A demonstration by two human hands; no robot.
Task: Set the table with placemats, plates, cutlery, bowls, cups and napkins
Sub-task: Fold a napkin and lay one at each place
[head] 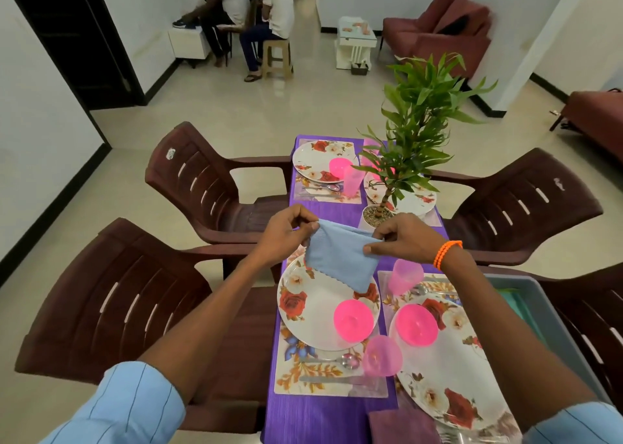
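Observation:
A light blue napkin (340,258) hangs in the air over the near left floral plate (303,312). My left hand (286,234) pinches its upper left corner and my right hand (401,239) pinches its upper right corner. That plate lies on a floral placemat (296,376) and carries a pink bowl (353,319). A spoon (337,361) and a knife (333,379) lie below the plate, beside a pink cup (382,356). The near right plate (448,369) holds another pink bowl (416,324), with a pink cup (404,276) behind it.
Two more plates (313,159), a pink bowl (340,169) and a cup (350,180) stand at the far end of the purple table (320,420). A potted plant (379,212) stands mid-table. A grey bin (546,312) sits at the right. Brown chairs (111,295) surround the table. People sit in the background.

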